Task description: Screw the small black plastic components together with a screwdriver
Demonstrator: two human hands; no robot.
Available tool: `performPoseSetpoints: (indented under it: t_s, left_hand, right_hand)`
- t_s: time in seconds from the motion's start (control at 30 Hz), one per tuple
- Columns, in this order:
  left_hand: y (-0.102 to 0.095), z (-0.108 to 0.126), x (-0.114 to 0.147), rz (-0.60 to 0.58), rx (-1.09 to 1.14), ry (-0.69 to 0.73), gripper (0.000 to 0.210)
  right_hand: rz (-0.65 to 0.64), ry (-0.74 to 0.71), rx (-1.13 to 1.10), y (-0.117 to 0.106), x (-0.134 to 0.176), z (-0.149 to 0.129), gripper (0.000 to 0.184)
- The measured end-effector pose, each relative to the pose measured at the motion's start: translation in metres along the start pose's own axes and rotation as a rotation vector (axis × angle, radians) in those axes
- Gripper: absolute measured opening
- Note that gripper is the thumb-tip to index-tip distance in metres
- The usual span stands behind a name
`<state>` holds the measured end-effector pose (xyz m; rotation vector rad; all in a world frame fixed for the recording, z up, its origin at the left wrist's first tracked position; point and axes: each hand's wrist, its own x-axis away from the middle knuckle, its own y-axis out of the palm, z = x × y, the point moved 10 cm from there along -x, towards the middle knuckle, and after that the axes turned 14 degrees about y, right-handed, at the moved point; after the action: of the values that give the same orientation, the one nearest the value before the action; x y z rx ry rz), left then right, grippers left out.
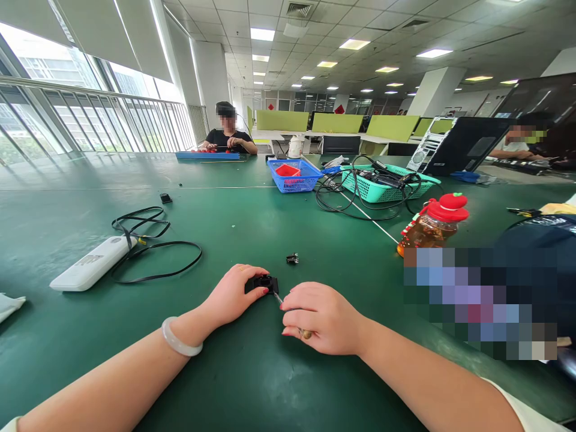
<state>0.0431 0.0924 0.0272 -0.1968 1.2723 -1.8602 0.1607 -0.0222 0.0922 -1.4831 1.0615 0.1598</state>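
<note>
In the head view my left hand [236,292] pinches a small black plastic part [266,282] between thumb and fingers, low over the green table [216,372]. My right hand [321,318] is closed on a thin metal tool [278,297], most of it hidden inside the fingers. The tool's tip meets the right edge of the black part; its exact kind cannot be made out. Just beyond my hands lies another small black piece [292,258] with metal prongs.
A white power bank [92,264] with a looped black cable [157,245] lies left. Behind stand a blue basket [294,180] and a teal basket [378,189] with cables. A red-lidded bottle [432,225] stands right. Across the table a person [227,135] sits at a blue tray [207,155].
</note>
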Motion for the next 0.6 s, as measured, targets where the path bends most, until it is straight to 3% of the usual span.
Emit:
performPoseSetpoints:
  t_s: [0.27, 0.47, 0.6]
  left_hand:
    - [0.001, 0.000, -0.001, -0.004, 0.001, 0.000, 0.031]
    - [0.000, 0.001, 0.000, -0.010, 0.001, -0.007, 0.032]
    - [-0.001, 0.001, 0.000, -0.016, -0.005, -0.015, 0.032]
  right_hand:
    - [0.015, 0.112, -0.077, 0.001, -0.002, 0.012, 0.011]
    - [-0.013, 0.337, -0.176, 0.001, -0.003, 0.034, 0.012]
    - [-0.004, 0.581, -0.308, 0.001, 0.000, 0.061, 0.011]
